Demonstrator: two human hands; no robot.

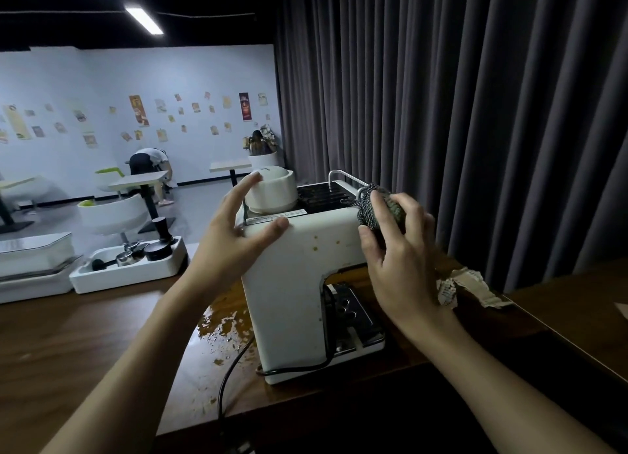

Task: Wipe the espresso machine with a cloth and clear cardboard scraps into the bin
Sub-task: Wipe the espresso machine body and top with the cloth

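A white espresso machine [292,283] stands on the wooden counter [85,334], with brown spots on its side and a black grate on top. My right hand [397,250] grips a bunched dark patterned cloth [373,205] against the machine's upper right corner. My left hand [234,236] is at the machine's upper left edge, fingers spread, thumb touching the top rim. A torn cardboard scrap [472,287] lies on the counter to the right of the machine. No bin is in view.
A brown spill with crumbs [221,321] covers the counter left of the machine, and a black power cord [231,368] runs through it. A white tray of coffee tools [132,260] sits at back left. Dark curtains [441,114] hang behind. A person bends over far back.
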